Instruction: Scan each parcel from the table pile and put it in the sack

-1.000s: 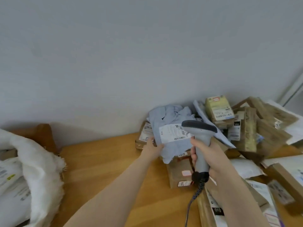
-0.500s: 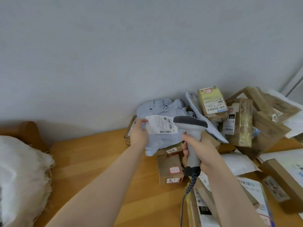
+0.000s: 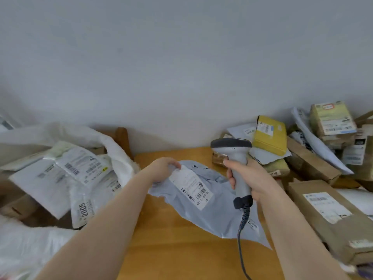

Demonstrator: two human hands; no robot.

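The table (image 3: 171, 249) is smooth wood with a soft shine. The blue-grey parcel (image 3: 218, 217) is thin, crinkly plastic, and its label (image 3: 190, 187) is plain white paper. The scanner (image 3: 237, 158) is smooth grey plastic with a darker top. By the table's left edge, the sack (image 3: 121, 158) is rough white woven stuff with a fuzzy rim. The bags (image 3: 80, 168) inside it are shiny plastic. Along the right edge, the brown parcels (image 3: 312, 164) are dull paper.

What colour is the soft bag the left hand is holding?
The bag is pale grey-blue, seen in the head view.
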